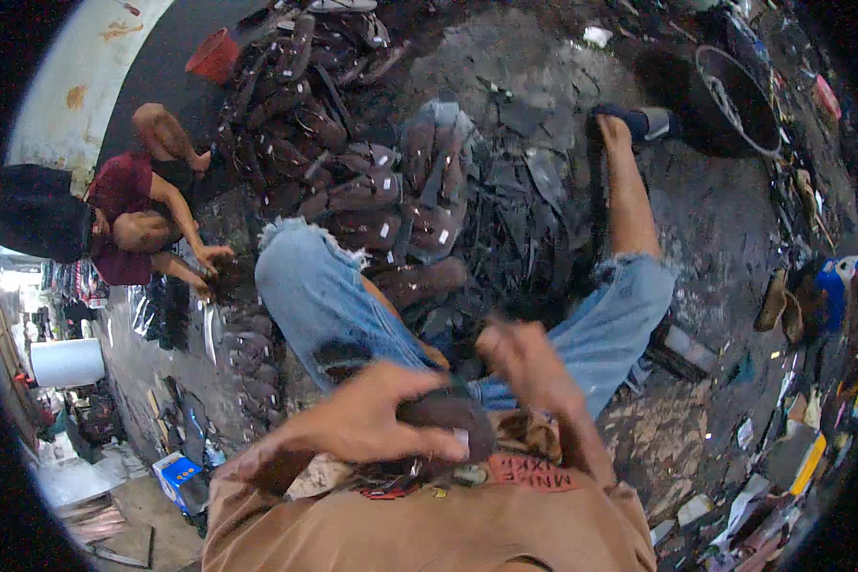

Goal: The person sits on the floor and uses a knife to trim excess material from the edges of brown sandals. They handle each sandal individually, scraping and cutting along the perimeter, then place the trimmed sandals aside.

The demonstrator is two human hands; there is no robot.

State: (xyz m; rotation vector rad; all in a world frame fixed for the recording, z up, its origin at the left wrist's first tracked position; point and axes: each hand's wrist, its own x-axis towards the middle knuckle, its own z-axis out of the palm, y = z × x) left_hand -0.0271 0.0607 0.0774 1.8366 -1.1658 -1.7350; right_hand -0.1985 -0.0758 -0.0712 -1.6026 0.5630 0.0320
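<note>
My left hand is closed round a dark brown, shoe-shaped piece with a small white tag, held against my lap. To its right my right hand is raised and curled near my right thigh, blurred by motion. Whatever its fingers hold, if anything, is too smeared to make out. Between my knees and beyond lie several similar brown shoe-shaped pieces, many with white tags. Dark strips of scrap lie beside them.
A co-worker in a dark red shirt crouches at the left, hands low by the pile. A red bucket stands at the far left, a large dark basin at the far right. A blue box and scattered scraps lie about.
</note>
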